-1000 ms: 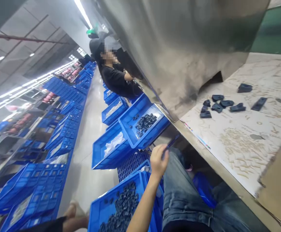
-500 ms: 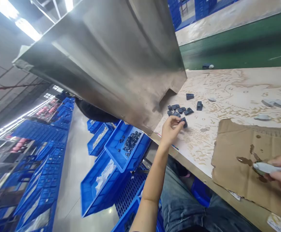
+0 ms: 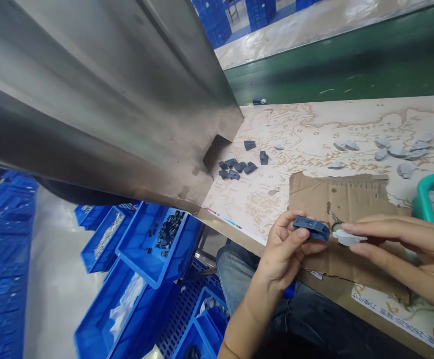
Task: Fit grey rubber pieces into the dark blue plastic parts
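Observation:
Between thumb and fingers, my left hand [image 3: 286,249] grips a dark blue plastic block [image 3: 311,228] with a hollow end facing right. Just to the right of it, my right hand [image 3: 392,244] pinches a small pale grey, flattish piece [image 3: 347,238]. The two parts are close together, with a narrow gap between them. Both hands are over a piece of brown cardboard [image 3: 314,192] that has wet-looking dark spots. Several more dark blue blocks [image 3: 240,167] lie on the map-printed table top beyond my left hand. Loose grey pieces [image 3: 399,151] are scattered at the right.
A green basket [image 3: 424,194] holding grey pieces stands at the right edge. A large sheet-metal panel [image 3: 127,99] rises at the left. Blue bins [image 3: 127,249] with small parts sit below the table's left side. A green belt [image 3: 332,75] runs behind the table.
My left hand has picked up a dark blue block from near the pile and brought it right, close to the grey piece in my right hand. The view has turned rightward.

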### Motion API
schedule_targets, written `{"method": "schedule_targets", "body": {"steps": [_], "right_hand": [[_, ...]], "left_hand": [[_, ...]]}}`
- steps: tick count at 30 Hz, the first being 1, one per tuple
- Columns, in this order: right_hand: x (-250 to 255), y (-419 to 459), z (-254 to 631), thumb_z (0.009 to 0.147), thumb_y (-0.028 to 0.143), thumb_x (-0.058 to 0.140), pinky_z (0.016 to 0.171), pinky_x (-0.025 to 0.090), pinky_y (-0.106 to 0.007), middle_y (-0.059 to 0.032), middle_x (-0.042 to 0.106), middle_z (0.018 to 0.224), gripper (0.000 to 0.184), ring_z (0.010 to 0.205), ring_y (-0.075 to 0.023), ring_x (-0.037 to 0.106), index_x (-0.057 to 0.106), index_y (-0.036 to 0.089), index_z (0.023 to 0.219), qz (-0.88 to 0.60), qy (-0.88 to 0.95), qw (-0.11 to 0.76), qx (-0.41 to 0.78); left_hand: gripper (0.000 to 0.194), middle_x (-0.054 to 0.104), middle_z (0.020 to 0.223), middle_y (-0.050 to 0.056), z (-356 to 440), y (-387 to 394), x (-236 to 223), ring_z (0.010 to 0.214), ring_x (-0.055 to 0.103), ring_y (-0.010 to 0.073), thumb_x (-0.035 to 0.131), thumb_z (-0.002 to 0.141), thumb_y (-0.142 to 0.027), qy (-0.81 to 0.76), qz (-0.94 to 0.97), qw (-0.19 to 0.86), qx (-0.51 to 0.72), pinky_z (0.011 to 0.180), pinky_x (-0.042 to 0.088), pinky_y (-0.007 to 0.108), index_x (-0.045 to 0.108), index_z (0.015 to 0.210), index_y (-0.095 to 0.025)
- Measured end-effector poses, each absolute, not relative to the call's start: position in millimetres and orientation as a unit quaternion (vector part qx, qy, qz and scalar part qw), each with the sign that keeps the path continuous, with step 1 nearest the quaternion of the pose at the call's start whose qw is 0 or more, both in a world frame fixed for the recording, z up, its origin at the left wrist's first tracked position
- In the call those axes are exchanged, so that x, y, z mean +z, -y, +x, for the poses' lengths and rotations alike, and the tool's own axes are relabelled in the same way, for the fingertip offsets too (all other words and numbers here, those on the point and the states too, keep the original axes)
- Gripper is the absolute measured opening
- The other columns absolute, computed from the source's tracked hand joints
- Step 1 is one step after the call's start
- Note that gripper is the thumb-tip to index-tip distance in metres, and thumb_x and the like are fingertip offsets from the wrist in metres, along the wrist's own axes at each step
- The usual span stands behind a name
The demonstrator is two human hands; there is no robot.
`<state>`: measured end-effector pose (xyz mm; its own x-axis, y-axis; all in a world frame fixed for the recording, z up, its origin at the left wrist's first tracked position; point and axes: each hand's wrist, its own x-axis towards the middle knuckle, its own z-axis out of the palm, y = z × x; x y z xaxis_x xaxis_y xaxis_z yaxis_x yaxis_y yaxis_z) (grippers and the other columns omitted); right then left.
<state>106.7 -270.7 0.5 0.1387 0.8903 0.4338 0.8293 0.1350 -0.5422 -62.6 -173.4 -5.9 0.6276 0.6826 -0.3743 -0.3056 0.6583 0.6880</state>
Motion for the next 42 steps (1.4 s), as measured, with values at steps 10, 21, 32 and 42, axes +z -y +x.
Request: {"method": "schedule_targets", "body": {"steps": [10, 21, 32, 42], "right_hand": [[12, 269, 98, 0.098, 0.031, 0.048, 0.074, 0.059, -0.017, 0.0039, 0.072, 0.097, 0.017, 0.081, -0.0088, 0.069, 0.058, 0.036, 0.112, -0.597, 0.695, 0.401, 0.008], [11, 268, 98, 0.101, 0.032, 0.042, 0.078, 0.061, -0.019, 0.0026, 0.072, 0.092, 0.016, 0.078, -0.0089, 0.069, 0.057, 0.033, 0.107, -0.579, 0.723, 0.378, -0.011], [5, 267, 110, 0.097, 0.019, 0.047, 0.08, 0.06, -0.022, -0.0014, 0.07, 0.097, 0.021, 0.087, -0.0106, 0.069, 0.058, 0.03, 0.112, -0.527, 0.776, 0.346, -0.028], [3, 263, 101, 0.101, 0.03, 0.041, 0.072, 0.051, -0.023, -0.0027, 0.07, 0.085, 0.024, 0.078, -0.0097, 0.065, 0.061, 0.017, 0.102, -0.506, 0.798, 0.323, -0.056]], "left_hand": [[0.055, 0.068, 0.079, 0.0, -61, 175, -7, 0.066, 0.065, 0.0112, 0.093, 0.047, -0.042, -0.329, 0.292, 0.854, 0.278, 0.061, 0.056, 0.021, 0.062, 0.086, -0.017], [0.05, 0.069, 0.074, -0.001, -61, 176, -8, 0.065, 0.064, 0.009, 0.093, 0.047, -0.043, -0.331, 0.347, 0.822, 0.307, 0.068, 0.054, 0.02, 0.066, 0.08, -0.018], [0.061, 0.065, 0.076, -0.001, -53, 184, -21, 0.065, 0.062, 0.009, 0.093, 0.043, -0.048, -0.354, 0.306, 0.84, 0.276, 0.065, 0.054, 0.02, 0.062, 0.084, -0.015], [0.049, 0.07, 0.081, 0.002, -70, 188, -12, 0.078, 0.07, 0.0166, 0.085, 0.057, -0.054, -0.355, 0.494, 0.739, 0.29, 0.072, 0.057, 0.023, 0.06, 0.082, -0.02]]}}
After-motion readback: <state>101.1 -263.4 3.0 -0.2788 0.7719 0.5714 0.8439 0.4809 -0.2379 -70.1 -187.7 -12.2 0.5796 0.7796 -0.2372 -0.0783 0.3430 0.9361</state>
